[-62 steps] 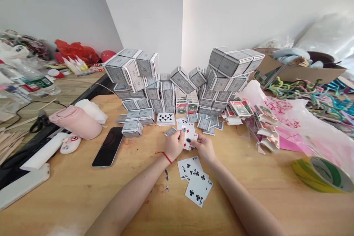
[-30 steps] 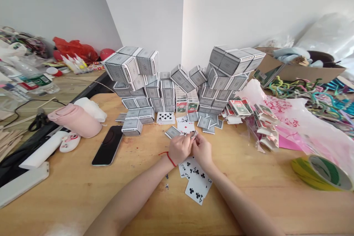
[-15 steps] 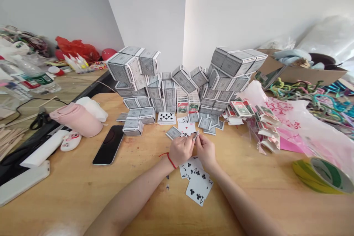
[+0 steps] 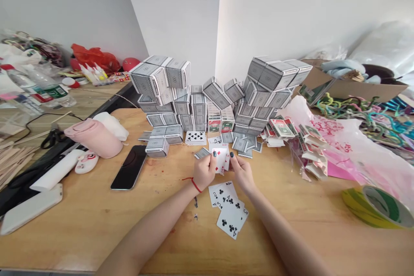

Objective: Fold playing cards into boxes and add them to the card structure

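Bright, even daylight; soft shadows, warped edges

From the card (image 4: pixel 221 158) you hold, loose cards (image 4: pixel 229 209) lie at 6 o'clock, the box stack (image 4: pixel 207 99) at 12, the phone (image 4: pixel 129 167) at 9, and the tape roll (image 4: pixel 377 205) at 3.

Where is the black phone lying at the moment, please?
In the head view, the black phone lies flat on the table, left of the left hand that holds a card, just right of the pink flask.

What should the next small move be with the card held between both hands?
Probably pinch its bend into a sharper crease: the left hand and right hand both grip the white playing card with red diamonds by its edges, and it looks bent lengthwise.
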A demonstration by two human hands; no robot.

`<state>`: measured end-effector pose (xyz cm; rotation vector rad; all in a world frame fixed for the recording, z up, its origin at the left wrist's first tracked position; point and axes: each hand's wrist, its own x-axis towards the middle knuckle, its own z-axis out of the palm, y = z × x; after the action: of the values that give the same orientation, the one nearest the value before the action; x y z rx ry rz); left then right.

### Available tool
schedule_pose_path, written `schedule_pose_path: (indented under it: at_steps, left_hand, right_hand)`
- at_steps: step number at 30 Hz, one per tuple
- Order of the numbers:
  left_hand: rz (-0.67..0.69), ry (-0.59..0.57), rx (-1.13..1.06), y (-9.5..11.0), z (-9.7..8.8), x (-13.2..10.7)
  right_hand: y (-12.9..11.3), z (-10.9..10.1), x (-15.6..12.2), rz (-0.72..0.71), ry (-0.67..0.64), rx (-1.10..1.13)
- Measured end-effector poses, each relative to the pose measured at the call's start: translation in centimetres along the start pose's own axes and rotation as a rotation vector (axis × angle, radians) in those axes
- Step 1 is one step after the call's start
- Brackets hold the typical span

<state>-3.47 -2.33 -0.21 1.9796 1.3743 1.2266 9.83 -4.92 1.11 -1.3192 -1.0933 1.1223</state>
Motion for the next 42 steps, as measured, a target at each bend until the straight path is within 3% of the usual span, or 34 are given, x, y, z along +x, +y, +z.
schedule_pose_path:
  at_steps: [3, 5, 11, 17, 22, 28, 32, 37, 42]
  left_hand:
    - [-0.136, 0.037, -0.114, -0.2, -0.3, 0.6]
    - [-0.176, 0.023, -0.185, -0.2, -0.3, 0.7]
    - [-0.181, -0.031, -0.27, 0.0, 0.3, 0.3]
    - [-0.16, 0.002, -0.254, 0.2, 0.5, 0.1]
    - [-0.16, -0.009, -0.255, 0.8, 0.5, 0.0]
    - [-0.221, -0.043, -0.251, 1.4, 1.0, -0.2]
    - [-0.242, -0.062, -0.232, 1.1, 1.9, -0.5]
    - [-0.225, -0.065, -0.221, 0.9, 2.2, -0.7]
    - [-0.195, -0.039, -0.366, 1.2, 1.7, -1.0]
  right_hand:
    - [-0.1, 0.0, 0.2, 0.122, -0.205, 0.308]
    - [0.1, 0.0, 0.3, 0.192, -0.247, 0.444]
    - [0.9, -0.2, 0.4, 0.344, -0.258, 0.623]
    - [1.2, 0.4, 0.3, 0.318, -0.181, 0.659]
    - [1.8, 1.0, 0.1, 0.233, -0.078, 0.513]
    - [1.9, 1.3, 0.1, 0.0, 0.066, 0.127]
    - [1.8, 1.5, 0.1, -0.08, 0.191, -0.103]
    - [1.9, 1.5, 0.0, -0.139, 0.225, -0.28]
    - [1.5, 1.6, -0.1, -0.184, 0.259, -0.363]
